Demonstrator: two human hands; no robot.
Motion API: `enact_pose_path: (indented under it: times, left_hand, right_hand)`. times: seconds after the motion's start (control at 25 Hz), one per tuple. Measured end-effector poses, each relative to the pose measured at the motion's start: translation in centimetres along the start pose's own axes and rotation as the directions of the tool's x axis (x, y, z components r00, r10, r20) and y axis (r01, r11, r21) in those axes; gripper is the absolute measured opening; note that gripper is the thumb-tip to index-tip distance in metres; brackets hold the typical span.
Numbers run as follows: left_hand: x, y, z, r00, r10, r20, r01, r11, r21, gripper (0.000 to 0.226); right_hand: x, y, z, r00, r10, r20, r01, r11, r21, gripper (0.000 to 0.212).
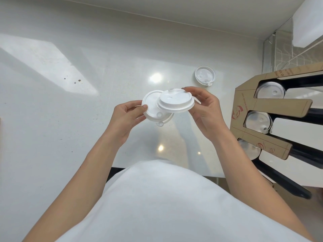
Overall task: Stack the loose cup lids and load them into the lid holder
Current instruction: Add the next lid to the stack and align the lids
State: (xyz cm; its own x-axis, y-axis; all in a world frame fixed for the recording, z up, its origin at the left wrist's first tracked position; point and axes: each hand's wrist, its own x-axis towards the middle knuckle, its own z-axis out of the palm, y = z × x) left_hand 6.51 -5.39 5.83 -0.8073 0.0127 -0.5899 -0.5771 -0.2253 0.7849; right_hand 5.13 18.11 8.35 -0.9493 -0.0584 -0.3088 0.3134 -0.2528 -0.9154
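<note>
With the left hand (128,113) pinching one lid (151,109) and the right hand (203,105) grasping another lid (175,101) overlapping it askew, each grip only at a rim, they may jam crooked or slip onto the counter (87,119)

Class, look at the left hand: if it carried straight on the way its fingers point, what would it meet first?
Probably the lid in the right hand: the left hand, holding its own lid, points right toward it. The lids overlap in view; depth is unclear.

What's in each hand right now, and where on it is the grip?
Each hand pinches one white lid by its rim: left hand on the left edge of the lower lid, right hand on the right edge of the upper lid, which overlaps it.
</note>
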Motion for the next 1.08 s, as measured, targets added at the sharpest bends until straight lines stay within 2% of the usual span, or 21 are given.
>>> enact_pose_path:
  times: [0.16, 0.28, 0.48, 0.56, 0.72, 0.92, 1.08]
  left_hand:
    - [-0.1, 0.1, 0.4, 1.000, -0.005, -0.026, 0.005, 1.000, -0.009, 0.029]
    - [0.0, 0.2, 0.6, 1.000, 0.005, -0.028, -0.004, 1.000, 0.015, 0.032]
    - [0.2, 0.2, 0.7, 1.000, 0.013, -0.015, -0.013, 0.999, 0.043, 0.037]
    - [0.2, 0.2, 0.8, 1.000, 0.013, -0.012, -0.012, 0.999, 0.052, 0.036]
    - [0.2, 0.1, 0.9, 1.000, 0.020, -0.004, -0.020, 0.997, 0.074, 0.036]
    - [0.3, 0.2, 1.1, 1.000, 0.011, 0.017, -0.013, 0.996, 0.093, 0.036]
    - [0.1, 0.5, 1.4, 0.996, -0.032, 0.079, 0.027, 0.997, 0.071, 0.027]
  right_hand:
    - [-0.2, -0.3, -0.5, 0.994, 0.063, 0.086, -0.073, 0.990, 0.120, 0.035]
    - [-0.1, 0.0, -0.4, 0.997, 0.070, 0.029, -0.071, 0.997, 0.035, 0.021]
    - [0.4, 0.2, -0.9, 0.990, 0.134, -0.044, -0.138, 0.987, -0.088, 0.039]
    - [0.5, 0.1, -1.1, 0.979, 0.200, -0.040, -0.204, 0.970, -0.134, 0.037]
    - [0.7, 0.3, -1.3, 0.969, 0.245, -0.033, -0.247, 0.953, -0.177, 0.029]
    - [1.2, 0.5, -1.4, 0.972, 0.232, 0.018, -0.221, 0.946, -0.238, 0.022]
    - [1.6, 0.3, -1.2, 0.980, 0.198, 0.022, -0.187, 0.951, -0.245, 0.027]
